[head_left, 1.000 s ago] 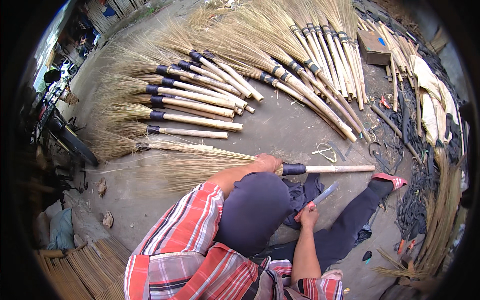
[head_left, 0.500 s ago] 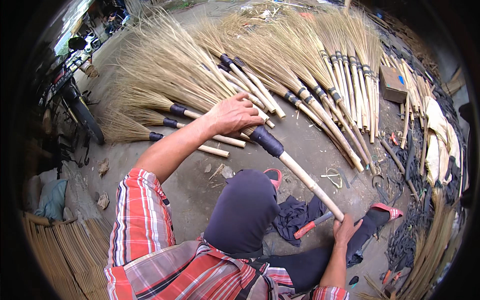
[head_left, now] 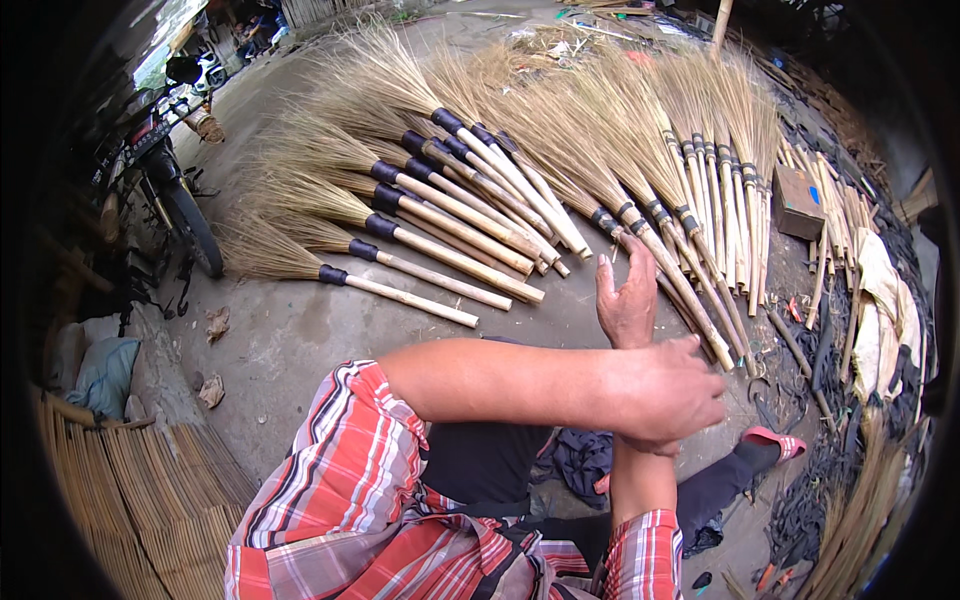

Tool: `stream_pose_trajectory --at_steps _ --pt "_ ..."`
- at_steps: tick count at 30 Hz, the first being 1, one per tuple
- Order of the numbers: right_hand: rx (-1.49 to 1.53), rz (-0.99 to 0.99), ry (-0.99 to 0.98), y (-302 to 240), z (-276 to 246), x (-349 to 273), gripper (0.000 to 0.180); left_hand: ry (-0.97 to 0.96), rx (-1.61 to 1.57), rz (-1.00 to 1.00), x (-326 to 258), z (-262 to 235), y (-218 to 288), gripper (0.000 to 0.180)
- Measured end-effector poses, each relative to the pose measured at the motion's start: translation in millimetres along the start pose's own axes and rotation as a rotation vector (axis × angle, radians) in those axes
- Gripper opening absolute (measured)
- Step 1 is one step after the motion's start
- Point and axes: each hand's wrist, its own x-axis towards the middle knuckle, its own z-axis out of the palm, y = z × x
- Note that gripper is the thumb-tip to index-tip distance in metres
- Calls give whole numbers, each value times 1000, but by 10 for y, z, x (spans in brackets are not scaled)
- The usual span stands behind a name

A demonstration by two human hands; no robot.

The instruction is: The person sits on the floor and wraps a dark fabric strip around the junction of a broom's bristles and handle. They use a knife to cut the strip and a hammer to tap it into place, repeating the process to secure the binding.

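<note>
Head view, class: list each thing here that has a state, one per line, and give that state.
Left hand: empty, resting across the right forearm.
Right hand: empty, raised, fingers open.
Brooms: finished, lying flat in a fan on the ground.
Box: closed, lying among the handles.
Motorbike: parked upright.

Left hand (head_left: 668, 392) across right wrist, right hand (head_left: 628, 298) raised, empty, fingers loose.
</note>
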Motion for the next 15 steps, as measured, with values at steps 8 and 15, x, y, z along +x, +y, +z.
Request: stream_pose_trajectory --at_steps 8,15 --pt "-137 746 -427 973 -566 -2148 33 -360 -139 27 366 626 -25 42" --pt "-425 1372 -83 1572 -1747 -3661 37 20 -257 -128 459 527 -663 54"
